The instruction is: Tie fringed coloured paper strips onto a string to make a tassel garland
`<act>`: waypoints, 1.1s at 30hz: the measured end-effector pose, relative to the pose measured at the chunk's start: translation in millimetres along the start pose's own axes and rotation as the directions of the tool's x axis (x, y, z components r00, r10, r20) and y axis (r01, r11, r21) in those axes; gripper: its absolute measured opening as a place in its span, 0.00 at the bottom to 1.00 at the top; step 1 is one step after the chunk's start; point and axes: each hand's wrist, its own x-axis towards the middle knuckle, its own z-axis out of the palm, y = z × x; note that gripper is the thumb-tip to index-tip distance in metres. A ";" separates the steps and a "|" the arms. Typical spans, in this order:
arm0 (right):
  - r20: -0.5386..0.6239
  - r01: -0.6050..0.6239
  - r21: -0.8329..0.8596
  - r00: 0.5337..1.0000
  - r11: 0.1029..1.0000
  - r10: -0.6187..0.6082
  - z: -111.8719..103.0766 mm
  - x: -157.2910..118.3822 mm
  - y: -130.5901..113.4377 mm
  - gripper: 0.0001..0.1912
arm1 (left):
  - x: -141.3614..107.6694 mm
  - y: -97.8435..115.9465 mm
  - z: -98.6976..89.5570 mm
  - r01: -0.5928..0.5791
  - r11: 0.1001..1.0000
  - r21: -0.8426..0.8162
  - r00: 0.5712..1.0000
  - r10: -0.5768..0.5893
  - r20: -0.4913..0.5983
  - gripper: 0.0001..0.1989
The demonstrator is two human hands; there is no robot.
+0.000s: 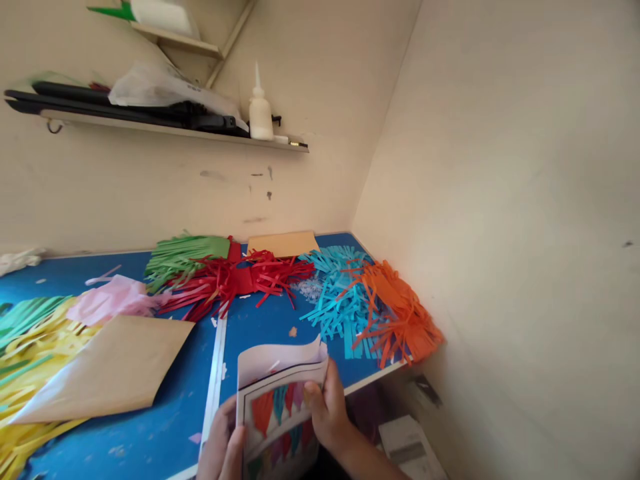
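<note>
Between my two hands is a sheet of paper printed with colourful hanging tassels inside a dark border. Its top edge curls, and pale paper shows behind the printed face. My left hand grips the lower left edge, thumb in front. On the right edge, my right hand pinches the sheet with its thumb on the printed face. Beyond the sheet lie fringed red paper, fringed blue paper and fringed orange paper.
A blue table carries a brown paper sheet over yellow fringed paper, pink tissue and green fringed paper. A wall shelf above holds a white glue bottle. A wall bounds the right side.
</note>
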 end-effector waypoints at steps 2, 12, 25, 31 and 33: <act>0.025 -0.001 -0.003 1.000 1.000 0.001 3.3 -4.3 6.0 0.26 | 13.4 7.3 -6.3 0.007 1.000 -0.016 0.999 -0.006 0.037 0.27; 0.026 -0.012 -0.130 1.000 0.991 0.015 -12.2 -11.1 35.3 0.32 | 31.9 2.1 -7.0 0.164 0.965 -0.203 0.983 -0.177 -0.048 0.41; 0.272 0.154 -0.126 0.955 0.980 -0.115 -26.7 45.0 2.4 0.19 | 55.1 2.1 -30.0 -0.110 0.994 0.009 0.993 0.110 -0.038 0.12; 0.437 0.293 -0.274 0.886 0.916 -0.153 -33.7 67.2 -7.7 0.18 | 74.3 14.2 -39.9 -0.254 0.957 0.139 0.964 0.239 0.114 0.09; 0.449 0.336 -0.315 0.877 0.888 -0.172 -35.3 68.9 -8.2 0.22 | 77.2 12.9 -42.7 -0.370 0.900 0.232 0.928 0.348 0.130 0.08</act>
